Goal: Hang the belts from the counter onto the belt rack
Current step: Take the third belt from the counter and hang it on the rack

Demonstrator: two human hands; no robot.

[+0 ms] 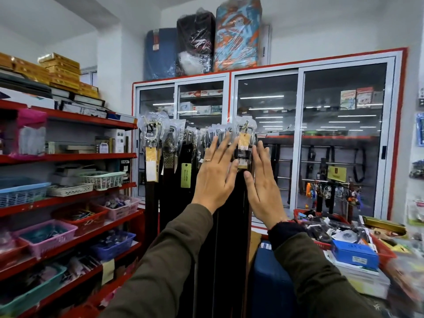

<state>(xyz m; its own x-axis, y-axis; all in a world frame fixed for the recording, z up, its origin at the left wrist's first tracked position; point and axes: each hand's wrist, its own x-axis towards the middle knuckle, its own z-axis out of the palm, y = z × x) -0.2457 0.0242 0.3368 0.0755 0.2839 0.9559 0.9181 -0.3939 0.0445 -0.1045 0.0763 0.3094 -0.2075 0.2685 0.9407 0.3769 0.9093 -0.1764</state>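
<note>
Two flat hands, left hand [214, 177] | right hand [263, 187] | fingers spread | flanking dark leather belt [231, 214]

Olive-green long sleeves on both arms, the cloth creased along the forearms. A slim gold ring sits on a finger of the left hand [212, 180]. At the right hand [261, 189], a dark knitted cuff pokes out at the wrist.

belts [229, 226]: dark, leather-like, smooth with a dull sheen
buckles [246, 131]: metal, shiny, wrapped in clear glossy plastic
tags [185, 172]: paper or card, matt, yellow and green
left shelves [68, 157]: red painted metal, glossy
baskets [101, 180]: moulded plastic lattice
far cabinet [344, 134]: reflective glass panes, pale metal frames
sleeves [160, 271]: olive cloth, matt
</note>
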